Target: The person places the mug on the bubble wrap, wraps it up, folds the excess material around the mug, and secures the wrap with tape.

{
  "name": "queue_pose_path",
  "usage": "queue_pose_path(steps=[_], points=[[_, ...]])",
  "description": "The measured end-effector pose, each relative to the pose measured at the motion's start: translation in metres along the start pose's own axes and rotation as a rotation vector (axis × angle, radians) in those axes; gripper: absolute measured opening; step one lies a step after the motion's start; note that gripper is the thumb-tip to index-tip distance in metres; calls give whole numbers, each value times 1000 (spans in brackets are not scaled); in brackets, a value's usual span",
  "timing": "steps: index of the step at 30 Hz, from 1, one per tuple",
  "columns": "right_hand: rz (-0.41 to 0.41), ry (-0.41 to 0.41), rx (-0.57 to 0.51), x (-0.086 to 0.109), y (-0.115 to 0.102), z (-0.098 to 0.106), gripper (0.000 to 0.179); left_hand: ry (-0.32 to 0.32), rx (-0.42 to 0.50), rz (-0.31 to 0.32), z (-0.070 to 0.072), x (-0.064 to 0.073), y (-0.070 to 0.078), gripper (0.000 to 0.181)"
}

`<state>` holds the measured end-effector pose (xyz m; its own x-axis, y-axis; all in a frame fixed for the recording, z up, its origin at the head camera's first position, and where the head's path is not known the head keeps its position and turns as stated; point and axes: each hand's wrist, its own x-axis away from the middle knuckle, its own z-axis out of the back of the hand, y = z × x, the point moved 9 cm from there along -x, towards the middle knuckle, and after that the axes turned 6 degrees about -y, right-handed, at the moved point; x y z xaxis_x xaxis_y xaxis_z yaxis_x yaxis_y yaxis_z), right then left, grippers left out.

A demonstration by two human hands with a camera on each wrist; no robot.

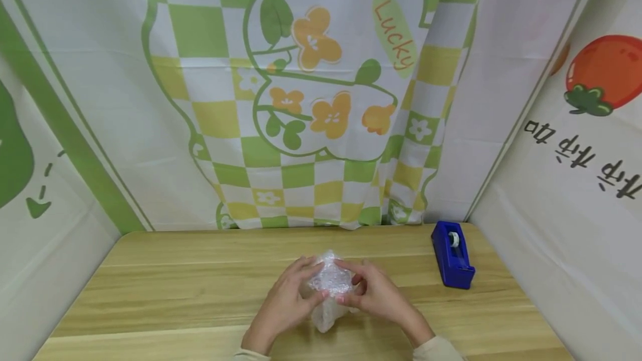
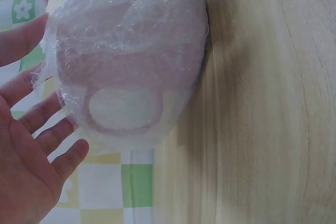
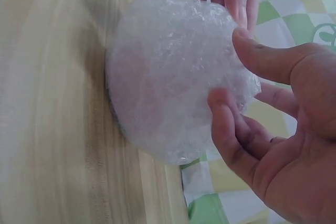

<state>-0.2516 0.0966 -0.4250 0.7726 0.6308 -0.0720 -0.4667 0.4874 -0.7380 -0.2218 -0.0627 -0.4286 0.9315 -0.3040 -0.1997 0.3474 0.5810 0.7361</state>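
Note:
A mug [image 2: 123,77] wrapped in clear bubble wrap [image 1: 331,278] stands on the wooden table. Its pinkish body and rounded handle show through the plastic in the left wrist view. My left hand [image 1: 288,297] holds the gathered top of the wrap from the left, thumb at the near side and fingers farther back. From the right, my right hand [image 1: 376,291] holds the same top, with its thumb and bent fingers on the plastic. Both thumbs are close together at the near edge. In the right wrist view the right fingertips [image 3: 219,98] press against the wrap.
A blue tape dispenser [image 1: 453,255] with a roll of tape stands at the table's back right. The wooden table [image 1: 190,288] ends at a green and yellow checked curtain [image 1: 301,183] behind, with printed white cloth walls on both sides.

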Motion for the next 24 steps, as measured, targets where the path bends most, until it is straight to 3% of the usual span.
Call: queue_pose_path(steps=[5, 9, 14, 17, 24], points=[[25, 54, -1, 11, -4, 2, 65, 11, -3, 6, 0, 0, -1, 55], [9, 132, -18, 22, 0, 17, 56, 15, -18, 2, 0, 0, -1, 53], [-176, 298, -6, 40, 26, 52, 42, 21, -36, -5, 1, 1, -1, 53], [-288, 391, 63, 56, 42, 76, 35, 26, -39, -3, 1, 1, -1, 52], [-399, 598, 296, 95, 79, 130, 32, 32, -33, 9, 1, 1, -3, 52]])
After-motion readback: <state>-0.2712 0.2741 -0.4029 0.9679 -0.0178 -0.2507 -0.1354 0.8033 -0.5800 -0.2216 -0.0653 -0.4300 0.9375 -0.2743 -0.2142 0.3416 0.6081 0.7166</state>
